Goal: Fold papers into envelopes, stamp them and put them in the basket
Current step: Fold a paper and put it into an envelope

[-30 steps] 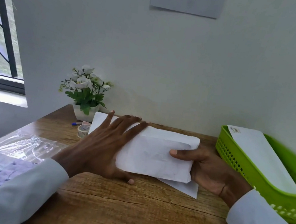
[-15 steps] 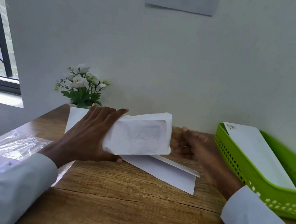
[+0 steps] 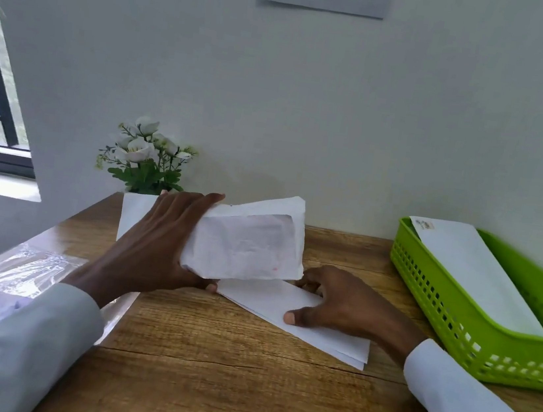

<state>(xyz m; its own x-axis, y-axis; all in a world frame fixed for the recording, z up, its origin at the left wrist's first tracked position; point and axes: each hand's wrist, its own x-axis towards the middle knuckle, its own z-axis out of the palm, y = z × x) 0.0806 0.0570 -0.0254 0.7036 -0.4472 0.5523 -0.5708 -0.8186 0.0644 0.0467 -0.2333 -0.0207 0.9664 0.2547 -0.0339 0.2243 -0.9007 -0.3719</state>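
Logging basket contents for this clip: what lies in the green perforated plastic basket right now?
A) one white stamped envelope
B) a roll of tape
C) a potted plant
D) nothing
A: a single white stamped envelope leans inside the green perforated plastic basket, stamp at its far corner.

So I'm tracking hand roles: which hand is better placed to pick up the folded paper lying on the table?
Right hand: it already rests on the folded paper; the left hand is holding up the envelope.

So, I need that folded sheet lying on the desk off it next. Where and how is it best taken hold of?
Pinch the folded paper at its near right corner, coming in from the right. It lies flat on the desk; there its layered edges show clear of the right hand resting on it.
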